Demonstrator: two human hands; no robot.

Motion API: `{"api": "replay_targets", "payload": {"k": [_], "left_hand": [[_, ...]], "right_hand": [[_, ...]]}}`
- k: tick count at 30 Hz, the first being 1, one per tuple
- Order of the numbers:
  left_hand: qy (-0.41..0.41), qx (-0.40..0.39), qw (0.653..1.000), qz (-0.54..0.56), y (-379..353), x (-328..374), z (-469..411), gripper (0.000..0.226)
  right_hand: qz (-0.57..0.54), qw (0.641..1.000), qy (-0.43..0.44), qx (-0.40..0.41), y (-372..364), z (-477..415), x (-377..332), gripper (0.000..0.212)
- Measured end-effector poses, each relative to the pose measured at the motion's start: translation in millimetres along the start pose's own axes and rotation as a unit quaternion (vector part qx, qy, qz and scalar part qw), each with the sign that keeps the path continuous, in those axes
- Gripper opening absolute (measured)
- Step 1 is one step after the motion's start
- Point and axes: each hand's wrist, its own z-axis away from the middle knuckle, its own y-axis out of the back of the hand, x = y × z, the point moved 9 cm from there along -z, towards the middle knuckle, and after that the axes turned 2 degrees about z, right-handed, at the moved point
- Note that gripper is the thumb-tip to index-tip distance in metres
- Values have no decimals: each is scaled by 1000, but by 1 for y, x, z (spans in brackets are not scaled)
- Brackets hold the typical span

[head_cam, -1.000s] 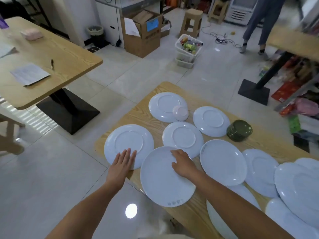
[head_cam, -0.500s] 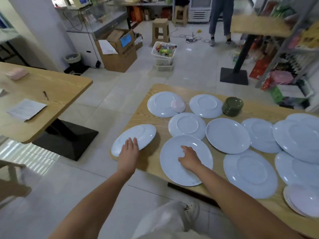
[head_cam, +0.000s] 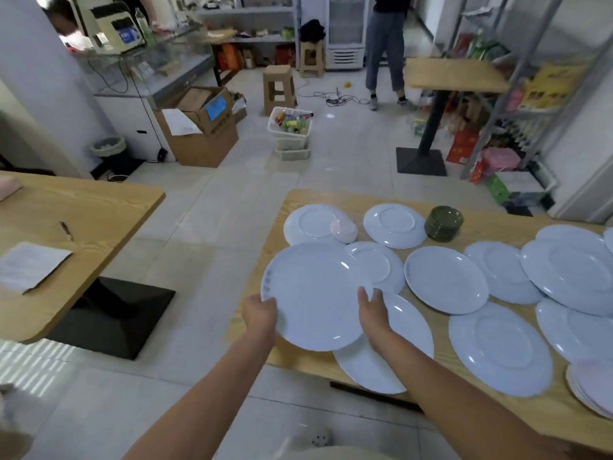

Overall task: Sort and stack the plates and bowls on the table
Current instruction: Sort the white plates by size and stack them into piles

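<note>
My left hand (head_cam: 260, 315) grips the left rim of a large white plate (head_cam: 311, 293), which is raised and tilted over the left end of the wooden table (head_cam: 530, 423). It overlaps a second white plate (head_cam: 381, 363) at the near edge. On that lower plate my right hand (head_cam: 373, 310) rests with straight fingers, the fingertips at the raised plate's right rim. Several more white plates (head_cam: 446, 278) lie spread over the table. A small pink bowl (head_cam: 345, 230) sits on a far plate, and a stack of dark green bowls (head_cam: 443, 223) stands behind.
A low stack of plates (head_cam: 593, 386) sits at the near right edge. Another wooden table (head_cam: 83, 210) stands to the left across a tiled aisle. Behind are a cardboard box (head_cam: 202, 127), a white basket (head_cam: 291, 127), stools, shelves and a standing person (head_cam: 384, 44).
My left hand has lifted the plate from the table's left corner and carried it right, over the near plate. My right hand stays on the near plate. The view tilted up.
</note>
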Motion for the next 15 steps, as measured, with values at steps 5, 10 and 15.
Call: {"api": "replay_targets", "payload": {"k": [5, 10, 15], "left_hand": [[50, -217, 971, -84, -65, -41, 15, 34], [-18, -338, 899, -277, -107, -60, 26, 38], [-87, -358, 823, -432, -126, -70, 25, 37]], "right_hand": [[195, 965, -8, 177, 77, 6, 45, 37], [363, 896, -65, 249, 119, 23, 79, 43], [453, 858, -84, 228, 126, 20, 86, 43]]}}
